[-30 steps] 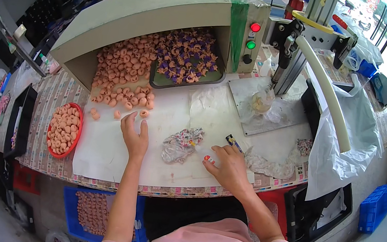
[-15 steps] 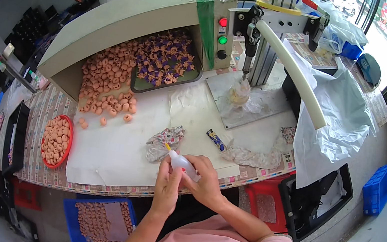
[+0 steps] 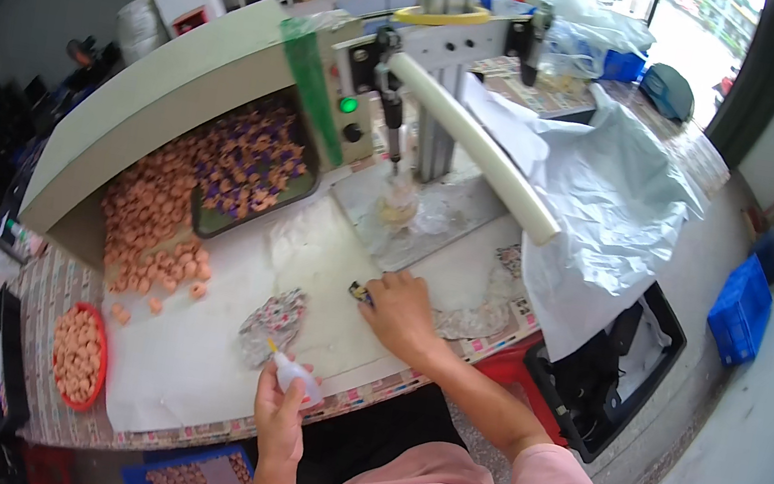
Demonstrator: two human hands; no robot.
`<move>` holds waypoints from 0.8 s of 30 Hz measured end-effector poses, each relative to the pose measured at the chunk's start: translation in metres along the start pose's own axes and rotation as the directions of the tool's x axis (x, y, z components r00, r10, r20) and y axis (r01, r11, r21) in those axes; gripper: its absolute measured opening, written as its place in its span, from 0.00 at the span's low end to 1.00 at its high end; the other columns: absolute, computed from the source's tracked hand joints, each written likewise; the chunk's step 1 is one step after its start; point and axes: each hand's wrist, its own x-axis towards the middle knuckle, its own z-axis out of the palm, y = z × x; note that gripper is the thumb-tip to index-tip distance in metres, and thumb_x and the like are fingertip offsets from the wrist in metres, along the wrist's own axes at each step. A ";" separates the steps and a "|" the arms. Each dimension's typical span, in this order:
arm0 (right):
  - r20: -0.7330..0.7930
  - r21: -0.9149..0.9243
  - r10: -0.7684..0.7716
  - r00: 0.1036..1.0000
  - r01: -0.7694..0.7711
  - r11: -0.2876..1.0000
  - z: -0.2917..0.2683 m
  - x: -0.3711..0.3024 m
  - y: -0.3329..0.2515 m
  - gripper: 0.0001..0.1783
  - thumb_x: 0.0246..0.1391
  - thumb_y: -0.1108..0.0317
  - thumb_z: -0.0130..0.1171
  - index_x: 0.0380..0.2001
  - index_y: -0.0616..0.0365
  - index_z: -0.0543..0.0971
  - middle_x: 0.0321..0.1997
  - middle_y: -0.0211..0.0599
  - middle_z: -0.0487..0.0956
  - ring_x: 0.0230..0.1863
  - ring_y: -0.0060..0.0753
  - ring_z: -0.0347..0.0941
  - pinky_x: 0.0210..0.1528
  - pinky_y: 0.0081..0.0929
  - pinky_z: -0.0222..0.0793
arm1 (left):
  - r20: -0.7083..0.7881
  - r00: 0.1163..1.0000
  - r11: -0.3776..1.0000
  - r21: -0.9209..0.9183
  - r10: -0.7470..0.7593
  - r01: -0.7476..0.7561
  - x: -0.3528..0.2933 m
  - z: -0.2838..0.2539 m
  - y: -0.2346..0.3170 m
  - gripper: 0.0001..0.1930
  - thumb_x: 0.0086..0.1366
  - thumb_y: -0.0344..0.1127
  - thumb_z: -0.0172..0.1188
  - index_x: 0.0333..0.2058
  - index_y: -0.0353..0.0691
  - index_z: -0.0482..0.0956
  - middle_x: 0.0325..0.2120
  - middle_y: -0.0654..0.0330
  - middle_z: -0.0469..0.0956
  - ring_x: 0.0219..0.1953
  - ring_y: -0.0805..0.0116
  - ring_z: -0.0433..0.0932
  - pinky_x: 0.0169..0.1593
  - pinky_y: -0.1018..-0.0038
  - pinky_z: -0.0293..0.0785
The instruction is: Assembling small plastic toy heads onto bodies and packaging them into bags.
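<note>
My left hand [image 3: 281, 418], near the table's front edge, is closed around a small translucent white squeeze bottle [image 3: 299, 382] with a yellow tip pointing up and away. Further right on the table, my right hand [image 3: 401, 313] has its fingers closed over a small dark blue, stick-shaped thing with yellow marks [image 3: 360, 292]. Only one end of that thing shows past the fingers. A crumpled floral cloth [image 3: 273, 325] lies just beyond the bottle, on white paper [image 3: 186, 362].
Round peach-coloured pieces [image 3: 143, 214] spill from a beige box-shaped machine [image 3: 170, 76]. Inside, a dark tray [image 3: 310, 184] holds purple-and-peach pieces. A red basket [image 3: 100, 369] of pieces stands left. A press [image 3: 439, 139] with a pale curved handle [image 3: 483, 146] stands behind my right hand.
My right hand has let go of the bottle, reached right and forward, and closed on the dark blue thing. My left hand keeps the bottle. The view has shifted.
</note>
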 end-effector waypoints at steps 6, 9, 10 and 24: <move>-0.165 0.234 -0.087 0.982 0.125 0.964 -0.021 0.016 -0.014 0.10 0.45 0.70 0.63 0.33 0.53 0.76 0.33 0.35 0.77 0.40 0.40 0.71 0.47 0.40 0.61 | 0.023 1.000 1.000 0.027 0.001 -0.001 0.013 -0.008 0.006 0.22 0.65 0.32 0.58 0.55 0.36 0.65 0.43 0.56 0.76 0.41 0.69 0.77 0.45 0.75 0.75; -0.271 0.397 -0.103 0.957 0.208 0.894 -0.029 0.018 -0.046 0.09 0.48 0.74 0.62 0.33 0.54 0.74 0.33 0.32 0.77 0.35 0.34 0.73 0.48 0.38 0.63 | 0.006 1.000 0.999 0.048 0.005 -0.005 0.029 -0.025 0.018 0.23 0.64 0.35 0.60 0.55 0.37 0.65 0.41 0.58 0.76 0.39 0.70 0.77 0.43 0.76 0.75; -0.298 0.449 -0.087 0.951 0.220 0.866 -0.024 0.018 -0.057 0.07 0.51 0.75 0.61 0.33 0.55 0.74 0.33 0.30 0.77 0.33 0.30 0.74 0.48 0.35 0.64 | 0.045 0.999 0.997 0.080 0.018 -0.022 0.034 -0.031 0.023 0.23 0.64 0.36 0.60 0.55 0.37 0.65 0.41 0.59 0.76 0.39 0.71 0.77 0.43 0.76 0.75; 0.466 0.753 0.161 0.870 -0.486 0.444 0.056 0.026 -0.127 0.26 0.63 0.53 0.50 0.21 0.64 0.79 0.14 0.25 0.66 0.22 0.17 0.60 0.25 0.22 0.56 | 0.080 0.997 0.985 0.171 0.009 -0.023 0.055 -0.077 0.052 0.21 0.65 0.37 0.60 0.52 0.34 0.67 0.38 0.61 0.78 0.36 0.79 0.74 0.41 0.81 0.73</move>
